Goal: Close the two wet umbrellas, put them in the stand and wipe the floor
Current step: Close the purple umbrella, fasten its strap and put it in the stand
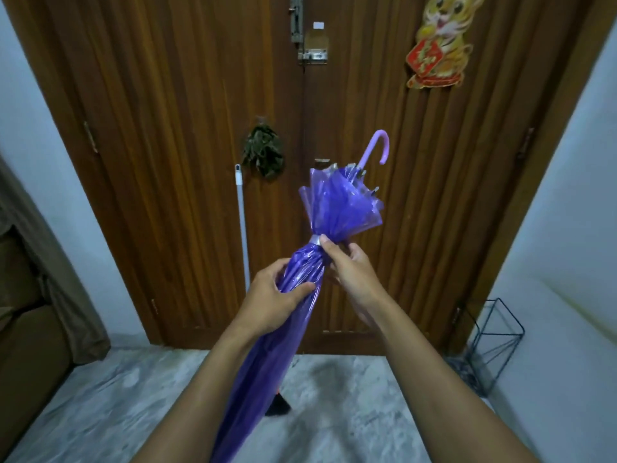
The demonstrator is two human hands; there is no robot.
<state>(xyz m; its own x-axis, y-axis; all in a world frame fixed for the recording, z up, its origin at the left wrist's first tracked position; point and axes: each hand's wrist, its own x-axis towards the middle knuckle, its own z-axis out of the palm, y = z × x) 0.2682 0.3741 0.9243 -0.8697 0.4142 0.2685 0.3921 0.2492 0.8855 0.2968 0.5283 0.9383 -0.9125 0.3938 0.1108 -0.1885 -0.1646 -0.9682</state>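
A folded purple see-through umbrella slants up in front of me, its lilac hook handle at the top. My left hand grips the bunched canopy at its middle. My right hand pinches the silver-grey strap wrapped round the canopy just above. Behind the canopy's lower part, a small dark piece with an orange bit shows on the floor; I cannot tell what it is. A black wire umbrella stand sits by the right wall.
A wooden double door fills the view ahead. A white mop pole leans on it, under a dark cloth on a hook. A brown sofa and curtain stand left. The marble floor looks damp near the door.
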